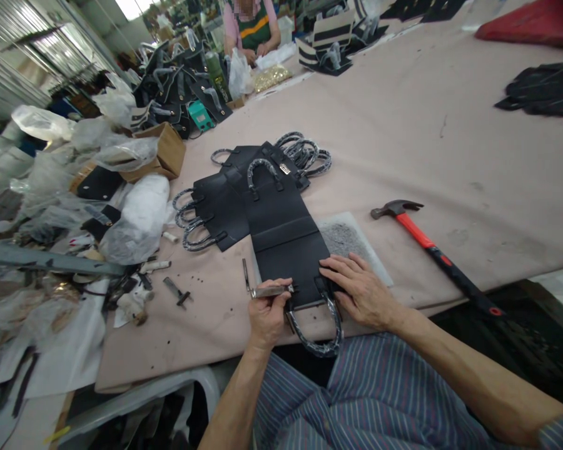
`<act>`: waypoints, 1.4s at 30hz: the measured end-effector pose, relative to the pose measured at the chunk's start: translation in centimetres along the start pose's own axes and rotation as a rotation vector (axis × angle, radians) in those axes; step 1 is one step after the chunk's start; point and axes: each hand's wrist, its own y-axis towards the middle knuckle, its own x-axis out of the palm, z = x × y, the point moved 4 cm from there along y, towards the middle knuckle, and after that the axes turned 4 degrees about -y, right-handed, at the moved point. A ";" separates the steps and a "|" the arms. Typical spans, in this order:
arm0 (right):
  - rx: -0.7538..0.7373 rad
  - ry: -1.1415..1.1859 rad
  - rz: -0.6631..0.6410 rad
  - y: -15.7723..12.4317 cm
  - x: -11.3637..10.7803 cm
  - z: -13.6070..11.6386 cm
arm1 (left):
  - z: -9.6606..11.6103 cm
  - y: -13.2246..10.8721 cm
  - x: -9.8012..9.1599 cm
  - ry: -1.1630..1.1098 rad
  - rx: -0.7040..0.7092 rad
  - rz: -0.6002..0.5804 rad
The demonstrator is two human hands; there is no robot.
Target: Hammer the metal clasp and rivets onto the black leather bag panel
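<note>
A black leather bag panel (286,256) lies in front of me, its near end on a pale board (349,240) and its plastic-wrapped handle (318,350) hanging toward my lap. My left hand (267,319) is closed around a silver metal hand tool (269,291) with small prongs at its right end. The prongs are over the panel, left of the handle's base; I cannot tell whether they touch it. My right hand (363,292) rests with fingers stretched out on the panel's right edge, beside the handle tab.
A claw hammer (431,250) lies to the right. More black panels with wrapped handles (225,203) are stacked behind. A small T-shaped metal tool (178,294) sits left, near plastic bags and an open carton (171,150). Across the table a person (253,31) handles material.
</note>
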 end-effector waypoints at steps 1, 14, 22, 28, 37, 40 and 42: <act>0.001 0.002 0.000 0.0 0.0 0.0 | 0.0 0.0 0.0 -0.007 -0.014 0.001; -0.004 -0.002 0.012 0.0 -0.2 -0.1 | 0.3 0.2 0.1 -0.014 -0.052 0.013; 0.002 0.005 0.005 0.0 0.1 0.1 | 0.5 0.1 0.6 0.091 0.018 -0.007; 0.005 0.015 0.017 0.0 0.0 0.0 | 1.0 0.3 0.7 0.164 0.063 -0.012; 0.007 0.020 0.018 0.0 -0.2 0.1 | 0.8 0.6 0.7 0.107 0.019 -0.040; 0.008 0.014 0.017 0.0 -0.2 0.0 | 0.9 0.5 0.8 0.153 0.056 -0.041; 0.004 0.018 0.026 0.0 -0.2 0.0 | 1.0 0.5 1.0 0.203 0.098 -0.039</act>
